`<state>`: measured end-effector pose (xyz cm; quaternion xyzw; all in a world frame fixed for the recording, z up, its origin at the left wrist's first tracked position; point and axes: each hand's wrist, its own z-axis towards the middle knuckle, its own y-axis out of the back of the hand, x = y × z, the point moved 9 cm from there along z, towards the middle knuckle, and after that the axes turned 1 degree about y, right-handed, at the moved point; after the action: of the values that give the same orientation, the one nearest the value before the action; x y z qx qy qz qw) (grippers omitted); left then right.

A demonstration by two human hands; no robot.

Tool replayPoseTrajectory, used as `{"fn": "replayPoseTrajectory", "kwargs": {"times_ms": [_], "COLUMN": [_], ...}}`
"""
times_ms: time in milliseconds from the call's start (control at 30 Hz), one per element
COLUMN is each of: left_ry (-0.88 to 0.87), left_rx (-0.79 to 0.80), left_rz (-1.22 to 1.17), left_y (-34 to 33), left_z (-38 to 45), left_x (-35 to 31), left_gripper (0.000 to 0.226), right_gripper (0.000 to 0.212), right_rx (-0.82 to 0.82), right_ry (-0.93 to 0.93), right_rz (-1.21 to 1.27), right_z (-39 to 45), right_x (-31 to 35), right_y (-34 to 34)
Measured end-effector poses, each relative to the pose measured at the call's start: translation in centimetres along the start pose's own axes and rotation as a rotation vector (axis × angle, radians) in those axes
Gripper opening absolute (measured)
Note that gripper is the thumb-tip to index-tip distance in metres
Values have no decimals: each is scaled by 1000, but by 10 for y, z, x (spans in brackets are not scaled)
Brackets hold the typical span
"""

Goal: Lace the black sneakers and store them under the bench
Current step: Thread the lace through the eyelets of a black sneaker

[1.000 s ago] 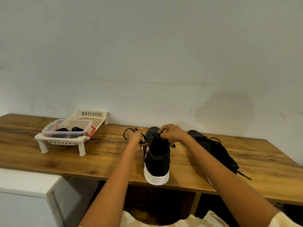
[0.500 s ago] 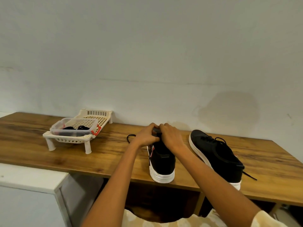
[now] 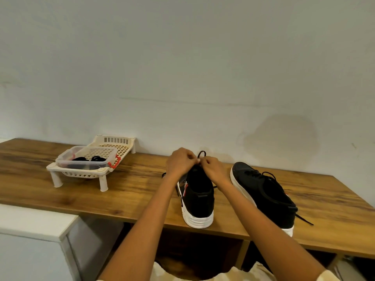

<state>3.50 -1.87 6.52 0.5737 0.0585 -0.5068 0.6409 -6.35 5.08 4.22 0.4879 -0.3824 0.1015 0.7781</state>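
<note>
Two black sneakers with white soles stand on the wooden bench (image 3: 132,199). The nearer sneaker (image 3: 197,199) points away from me, its heel at the front edge. My left hand (image 3: 179,164) and my right hand (image 3: 213,169) meet above its tongue, and both pinch its black lace (image 3: 201,153), a loop of which sticks up between the fingertips. More of that lace trails on the wood left of the shoe. The second sneaker (image 3: 265,193) lies to the right, laced, with a lace end hanging near its heel.
A cream plastic rack (image 3: 81,173) on short legs stands at the back left and carries a clear box (image 3: 85,159) with black laces inside. A white cabinet (image 3: 30,226) sits low at the left. Under the bench is a dark open space (image 3: 198,250).
Both hands rose a little from the shoe's tongue and drew a loop of lace up between their fingertips. The view shifted slightly; the sneakers stayed in place.
</note>
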Motion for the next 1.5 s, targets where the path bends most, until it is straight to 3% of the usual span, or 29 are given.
{"fn": "replayPoseTrajectory", "kwargs": {"times_ms": [133,200,300,433,500,567,633,733,800,833,933,1067,1233,1400,1500], "left_ry": [212,250,147,41,10,-33,-46,-11,-1,6,17,28,-9,-123,-103], "left_rx": [-38,-27,-57,155,219,187,56,-139,-131,-112,-121,-26,185,187,104], "left_rz": [-799,-880,-740,-345,-313,-263,-262,-516,-657,-691,-722,-522,-297,-203,-116], "left_y": [7,1,3,-16,-24,-20,-7,15,15,11,6,-5,-30,-31,-31], "left_z": [2,0,-1,-6,-8,-7,-3,-1,0,1,0,-1,-8,-6,-1], "left_x": [-4,-1,4,18,25,23,18,10,2,0,2,27,43,34,37], "left_gripper": [19,24,21,42,28,16,16,10,8,9,11,29,26,25,14], "right_gripper": [25,21,20,17,16,15,17,21,21,16,27,21,15,22,21], "right_rx": [109,122,-16,-245,-312,-326,-247,29,204,215,3,-182,-330,-195,-14], "right_ry": [90,140,186,105,101,112,107,119,157,173,194,70,40,-147,-194], "right_rz": [193,132,34,533,756,812,739,349,153,108,55,466,805,518,-9], "right_z": [-6,-7,0,15,23,27,26,16,3,-2,2,13,35,45,36], "right_x": [2,5,13,34,45,47,37,15,10,12,18,23,32,-27,-58], "right_y": [-3,-3,9,54,80,92,80,30,-2,-8,6,41,97,73,49]}}
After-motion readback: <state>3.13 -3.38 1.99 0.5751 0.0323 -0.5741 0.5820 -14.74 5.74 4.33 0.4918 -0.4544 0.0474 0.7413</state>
